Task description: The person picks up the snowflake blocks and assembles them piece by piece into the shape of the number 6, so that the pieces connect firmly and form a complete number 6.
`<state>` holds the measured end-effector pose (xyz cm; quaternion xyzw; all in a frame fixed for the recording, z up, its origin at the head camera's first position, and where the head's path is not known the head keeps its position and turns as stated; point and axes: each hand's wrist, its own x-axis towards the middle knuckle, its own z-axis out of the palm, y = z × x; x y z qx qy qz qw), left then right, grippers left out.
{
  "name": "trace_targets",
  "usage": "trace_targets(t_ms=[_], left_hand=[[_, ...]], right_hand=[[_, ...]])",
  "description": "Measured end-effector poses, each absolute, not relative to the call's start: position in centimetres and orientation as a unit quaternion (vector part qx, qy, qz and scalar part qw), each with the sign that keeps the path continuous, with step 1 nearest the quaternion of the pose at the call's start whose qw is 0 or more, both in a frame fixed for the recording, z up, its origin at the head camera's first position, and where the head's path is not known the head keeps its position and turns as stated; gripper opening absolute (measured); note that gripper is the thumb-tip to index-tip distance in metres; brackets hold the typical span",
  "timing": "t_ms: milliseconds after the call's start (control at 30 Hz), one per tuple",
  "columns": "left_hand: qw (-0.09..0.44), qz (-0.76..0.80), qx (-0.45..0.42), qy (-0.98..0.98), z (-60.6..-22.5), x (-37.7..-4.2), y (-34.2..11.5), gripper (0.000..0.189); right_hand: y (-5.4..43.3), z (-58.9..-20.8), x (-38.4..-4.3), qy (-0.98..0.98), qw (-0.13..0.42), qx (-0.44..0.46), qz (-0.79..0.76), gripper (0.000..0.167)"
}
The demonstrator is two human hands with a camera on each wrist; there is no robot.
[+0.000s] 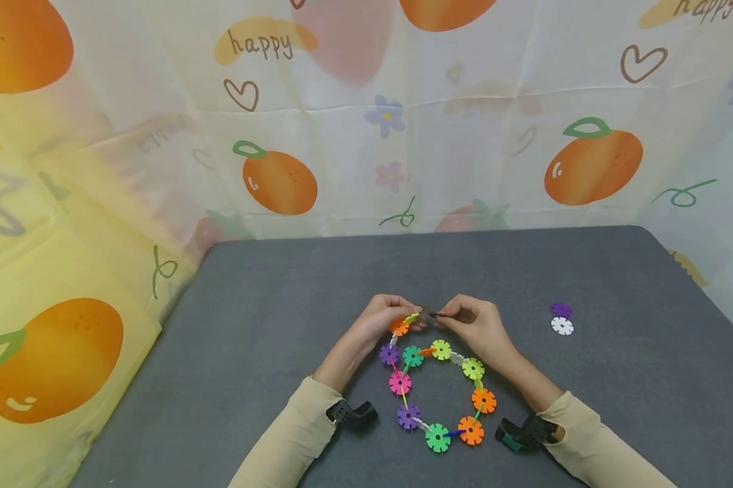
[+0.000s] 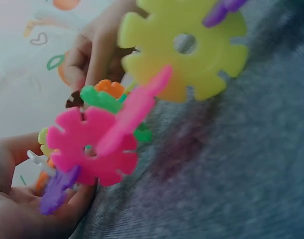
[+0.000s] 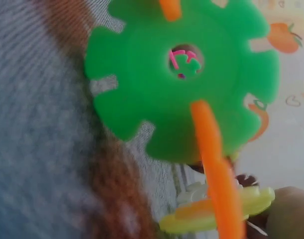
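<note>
A chain of notched plastic discs (image 1: 470, 431) in several colours forms a loop on the grey table. My left hand (image 1: 383, 317) holds the chain's upper left end, near an orange disc (image 1: 399, 327) and a yellow disc (image 1: 411, 318). Opposite it, the thumb and fingers of my right hand (image 1: 477, 327) pinch a small dark brown disc (image 1: 434, 314), close to the left fingertips. In the left wrist view that brown disc (image 2: 74, 100) shows beside the right fingers; whether it touches the chain I cannot tell. A green disc (image 3: 231, 74) fills much of the right wrist view.
To the right on the grey table (image 1: 281, 291), a purple disc (image 1: 561, 310) and a white disc (image 1: 563, 326) lie together. A fruit-patterned cloth (image 1: 342, 156) hangs behind the table and along its left side. Black wrist straps (image 1: 355, 415) sit at both sleeves.
</note>
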<state>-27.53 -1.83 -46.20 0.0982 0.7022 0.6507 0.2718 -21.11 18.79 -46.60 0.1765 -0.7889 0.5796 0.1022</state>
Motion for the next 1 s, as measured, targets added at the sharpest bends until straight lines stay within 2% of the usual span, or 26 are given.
trace_targets(t_ms=[133,200,333,500,667,1000], left_hand=[[0.263,0.646,0.102,0.709,-46.25,-27.55,-1.83,0.024],[0.274,0.66,0.093,0.693,-46.34,-27.72,-1.88,0.025],[0.296,0.704,0.077,0.641,-46.39,-28.02,-2.06,0.027],[0.286,0.744,0.062,0.601,-46.38,-28.21,-2.3,0.017],[0.27,0.742,0.061,0.61,-46.39,-28.25,-2.38,0.017],[0.281,0.713,0.054,0.64,-46.33,-27.9,-1.84,0.029]], right_hand=[[18.66,-46.63,-21.08,-0.801,0.114,0.178,0.561,0.003],[18.65,-46.6,-21.17,-0.777,0.087,0.164,0.601,0.004],[18.75,-46.46,-21.39,-0.733,0.029,0.12,0.67,0.018],[19.19,-46.36,-21.49,-0.718,0.017,0.083,0.691,0.028],[19.41,-46.21,-21.49,-0.714,0.009,0.071,0.696,0.028],[19.03,-46.21,-21.33,-0.728,-0.005,0.091,0.679,0.019]])
